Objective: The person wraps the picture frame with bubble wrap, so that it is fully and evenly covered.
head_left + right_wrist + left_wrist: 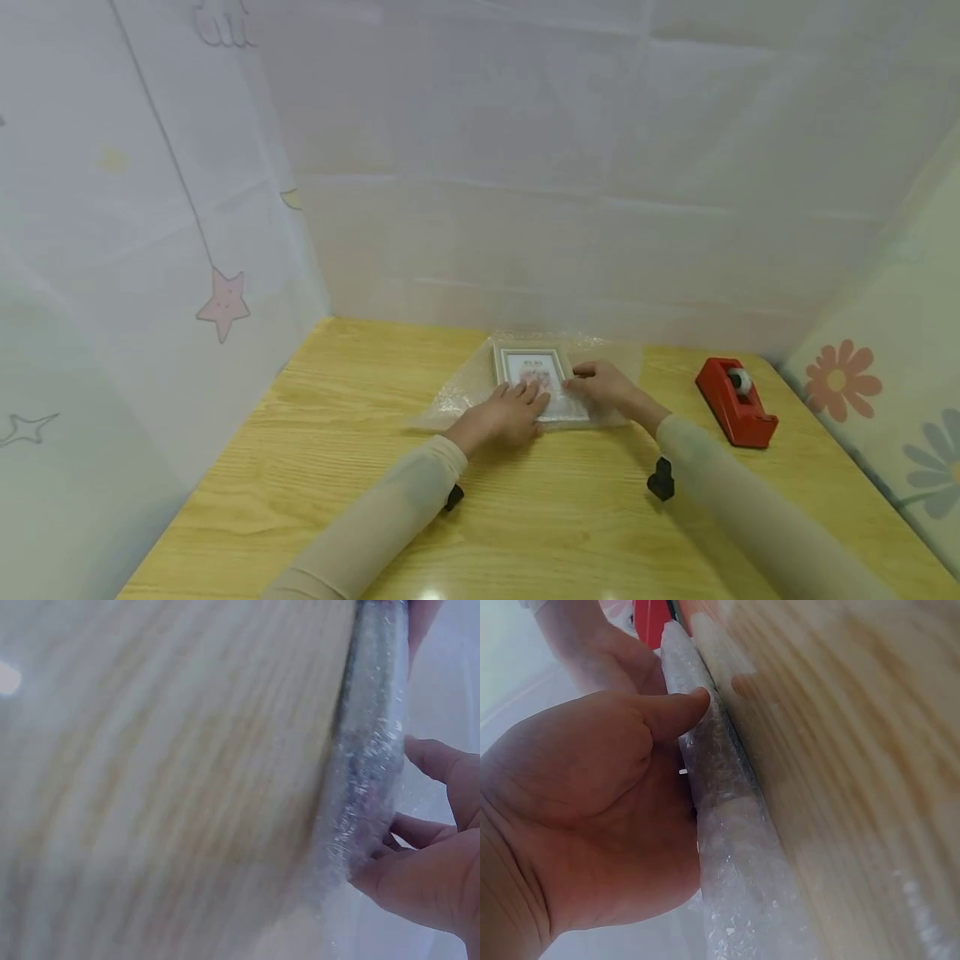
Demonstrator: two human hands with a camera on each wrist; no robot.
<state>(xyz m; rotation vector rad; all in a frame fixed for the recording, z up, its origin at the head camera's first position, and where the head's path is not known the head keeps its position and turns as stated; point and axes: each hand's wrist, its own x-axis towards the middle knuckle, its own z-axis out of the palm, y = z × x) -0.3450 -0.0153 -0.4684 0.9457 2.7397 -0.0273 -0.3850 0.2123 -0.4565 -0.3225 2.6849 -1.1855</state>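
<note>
A light-rimmed picture frame [562, 358] lies face up on a sheet of bubble wrap [457, 392]. Along the near side, the bubble wrap [731, 825] covers the frame's edge. My left hand [510, 414] rests on the lower left of the frame, fingers spread; its thumb [676, 714] touches the wrap at the near edge. At the frame's right side is my right hand [607, 387]. Its fingers and thumb stand apart and touch the bubble wrap [367, 780] there. The undersides of the fingers are partly hidden.
A red tape dispenser [738, 404] with a roll of tape stands on the wooden table [315, 467] to the right. Patterned cloth hangs [480, 208] behind the table and along both sides.
</note>
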